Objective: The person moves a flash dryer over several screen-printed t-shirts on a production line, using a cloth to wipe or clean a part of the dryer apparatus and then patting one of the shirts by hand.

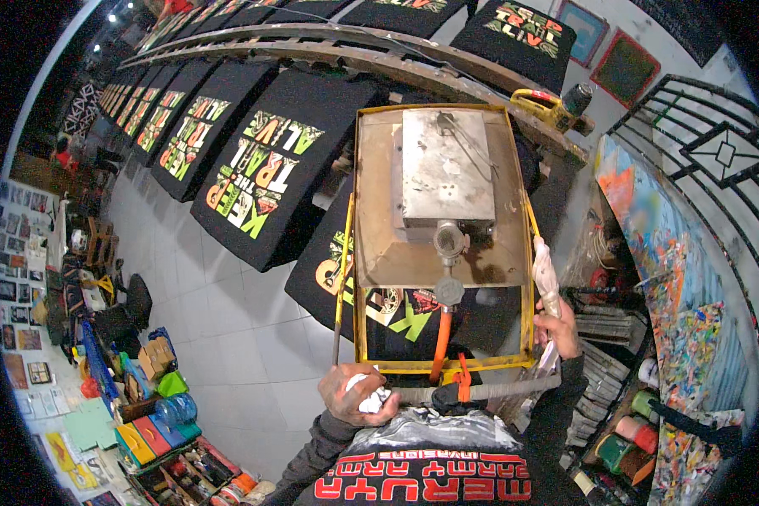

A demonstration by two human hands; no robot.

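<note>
In front of my body is a flash dryer [384,244], a brown metal panel with a grey box [443,164] on top, inside a yellow frame [481,365]. From its fitting an orange hose [442,341] runs down toward me. My right hand [561,331] is closed round the plastic-wrapped right side bar [546,274]. At the near left corner, my left hand [346,393] is closed round a white wrapped grip [373,396] at the frame's handle. Under the dryer lies a black printed T-shirt [320,291], partly covered by it.
More black printed T-shirts [266,160] lie in a row along a long rail [312,46]. A yellow-and-black power tool [548,110] rests on the rail's right end. Paint-splashed sheeting [679,337] and several spools [637,434] stand right. Boxes and supplies [156,358] crowd the left.
</note>
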